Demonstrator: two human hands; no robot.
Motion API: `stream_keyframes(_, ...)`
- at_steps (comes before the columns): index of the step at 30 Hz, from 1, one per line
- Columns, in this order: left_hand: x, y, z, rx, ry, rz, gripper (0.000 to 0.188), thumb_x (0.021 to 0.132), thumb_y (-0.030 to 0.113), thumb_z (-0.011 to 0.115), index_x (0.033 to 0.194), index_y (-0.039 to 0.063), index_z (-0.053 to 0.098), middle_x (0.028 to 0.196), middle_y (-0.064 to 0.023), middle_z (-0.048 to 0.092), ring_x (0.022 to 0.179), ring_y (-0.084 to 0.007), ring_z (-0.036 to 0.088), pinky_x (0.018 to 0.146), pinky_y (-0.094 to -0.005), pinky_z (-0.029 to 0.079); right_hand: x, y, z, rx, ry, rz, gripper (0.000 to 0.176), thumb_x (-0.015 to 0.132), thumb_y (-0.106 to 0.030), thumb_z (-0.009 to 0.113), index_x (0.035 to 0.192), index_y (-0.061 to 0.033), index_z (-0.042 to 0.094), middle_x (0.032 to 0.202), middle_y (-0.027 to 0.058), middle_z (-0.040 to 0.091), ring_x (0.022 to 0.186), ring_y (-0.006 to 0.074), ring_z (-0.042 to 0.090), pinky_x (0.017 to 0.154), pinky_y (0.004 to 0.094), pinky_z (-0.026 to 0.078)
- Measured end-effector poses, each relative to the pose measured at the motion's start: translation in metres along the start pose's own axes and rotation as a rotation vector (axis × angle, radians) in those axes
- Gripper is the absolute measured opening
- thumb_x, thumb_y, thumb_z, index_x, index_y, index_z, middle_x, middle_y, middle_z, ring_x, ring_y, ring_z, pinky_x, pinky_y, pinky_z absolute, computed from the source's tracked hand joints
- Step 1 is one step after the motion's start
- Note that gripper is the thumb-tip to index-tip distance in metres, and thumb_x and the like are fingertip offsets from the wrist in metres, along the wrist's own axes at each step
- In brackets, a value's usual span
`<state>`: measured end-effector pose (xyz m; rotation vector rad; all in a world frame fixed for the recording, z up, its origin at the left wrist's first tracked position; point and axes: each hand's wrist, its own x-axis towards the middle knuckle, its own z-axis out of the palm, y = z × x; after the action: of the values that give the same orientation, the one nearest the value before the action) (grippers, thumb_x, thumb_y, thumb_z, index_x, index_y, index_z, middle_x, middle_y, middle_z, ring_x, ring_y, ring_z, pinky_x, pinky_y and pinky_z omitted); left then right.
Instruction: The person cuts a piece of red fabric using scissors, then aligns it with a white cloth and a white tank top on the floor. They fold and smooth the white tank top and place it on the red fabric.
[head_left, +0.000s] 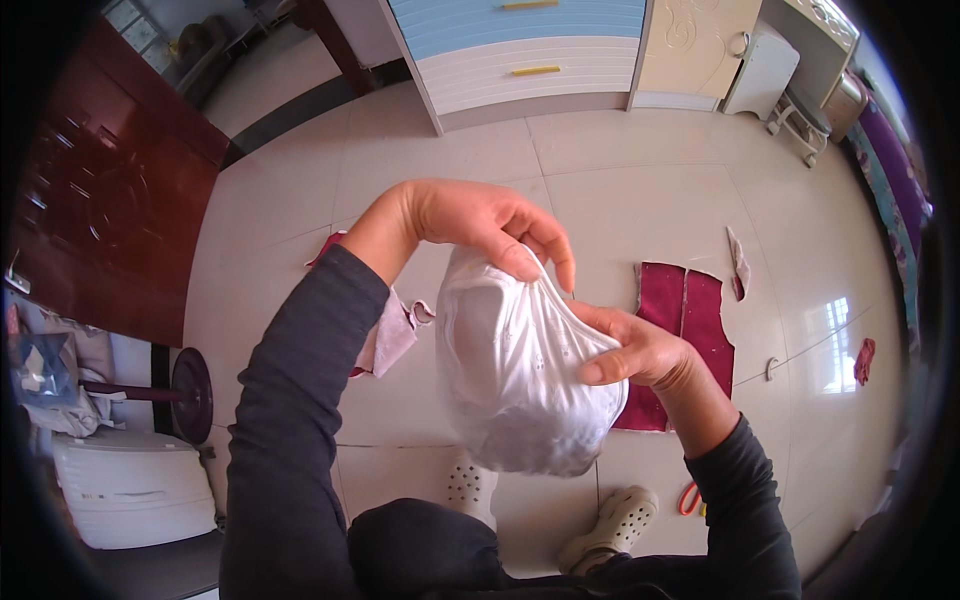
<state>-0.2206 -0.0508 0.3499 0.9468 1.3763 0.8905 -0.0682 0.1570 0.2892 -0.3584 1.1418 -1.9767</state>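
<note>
Both hands hold up a white, bag-shaped cloth item (525, 382) with a small printed pattern and a gathered, bound edge. My left hand (499, 229) pinches that edge at the top between thumb and fingers. Lower down on the right, my right hand (637, 345) grips the same edge, its thumb on the near face and its fingers partly hidden behind the cloth. The cloth hangs rounded above the tiled floor. Behind it to the right lies a dark red fabric panel (705, 322), and a pale pink fabric piece (391, 341) is on the left.
Scissors with an orange handle (688, 498) lie partly behind my right sleeve. A narrow fabric scrap (737, 262) and a crumpled reddish cloth (865, 361) are on the floor at right. A white case (135, 487) stands at left, below a dark red door (120, 195). Drawers (525, 75) are ahead.
</note>
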Motion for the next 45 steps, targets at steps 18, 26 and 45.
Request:
stream_keyframes(18,0.044,-0.087,0.087,-0.404,1.090,0.666,0.060,0.088,0.007,0.067,0.141,0.004,0.041,0.135,-0.0096,0.051,0.124,-0.0189,0.050,0.104,-0.0329,0.041,-0.001,0.015,0.007,-0.382,0.138,-0.146,0.075,0.088,0.006,0.054,0.154,-0.0039,0.018,0.151,0.0071,0.035,0.137,0.0151,0.032,0.112,0.0302,0.026)
stream_keyframes(26,0.019,-0.080,0.081,-0.353,1.278,0.578,0.026,0.089,-0.006,0.054,0.114,-0.001,0.062,0.104,-0.0030,0.067,0.093,-0.0127,0.063,0.084,-0.0269,0.051,-0.001,0.008,0.000,-0.405,0.389,-0.168,0.038,0.093,-0.007,0.061,0.130,-0.0002,0.052,0.112,0.0031,0.063,0.103,0.0092,0.056,0.093,0.0270,0.045)
stream_keyframes(45,0.048,-0.086,0.024,-0.920,0.678,0.582,0.035,0.097,0.031,0.055,0.117,0.003,0.061,0.113,-0.0080,0.066,0.105,-0.0183,0.062,0.095,-0.0341,0.049,0.001,0.021,-0.040,-0.262,0.595,-0.301,0.026,0.092,-0.021,0.068,0.109,-0.0009,0.067,0.095,0.0020,0.069,0.090,0.0122,0.064,0.083,0.0304,0.052)
